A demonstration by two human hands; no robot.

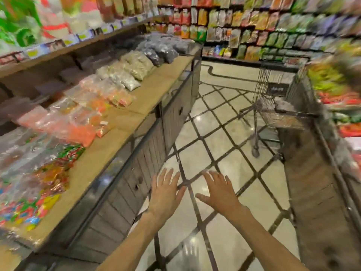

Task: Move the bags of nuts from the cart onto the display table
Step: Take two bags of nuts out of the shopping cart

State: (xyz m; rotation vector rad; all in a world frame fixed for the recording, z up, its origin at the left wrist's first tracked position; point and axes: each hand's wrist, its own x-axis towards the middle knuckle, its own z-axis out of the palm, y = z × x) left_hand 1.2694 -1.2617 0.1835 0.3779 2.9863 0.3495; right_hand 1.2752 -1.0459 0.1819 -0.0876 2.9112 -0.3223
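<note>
Two bare forearms reach out from the bottom of the view, and both hands hang palm-down over the tiled floor point(214, 133) with nothing in them. The left hand point(166, 194) has its fingers straight and a little spread, an open grip on nothing. The right hand point(220, 192) just beside it is the same, fingers splayed, thumb out toward the left hand, holding nothing.

To the left of the left hand runs the long display surface point(156, 89), a tan top over grey panelled cabinet fronts. Along it lie clear bags of goods: bright wrapped sweets point(39, 182) nearest, then orange and pink packets point(82, 122) farther up. Well ahead of the hands, pale bags of nuts point(134, 67) sit in a heap on the surface, and dark bags point(164, 51) lie beyond them at the far end. A shelf with price tags point(82, 36) runs above.

Ahead and to the right of the right hand stands a wire cart point(273, 90), apart from both hands. Its basket holds something pale and blurred that I cannot make out. Right of the right hand is a wooden display stand point(312, 182) with blurred coloured packets on top. Far wall shelves point(273, 26) are packed with hanging packets.
</note>
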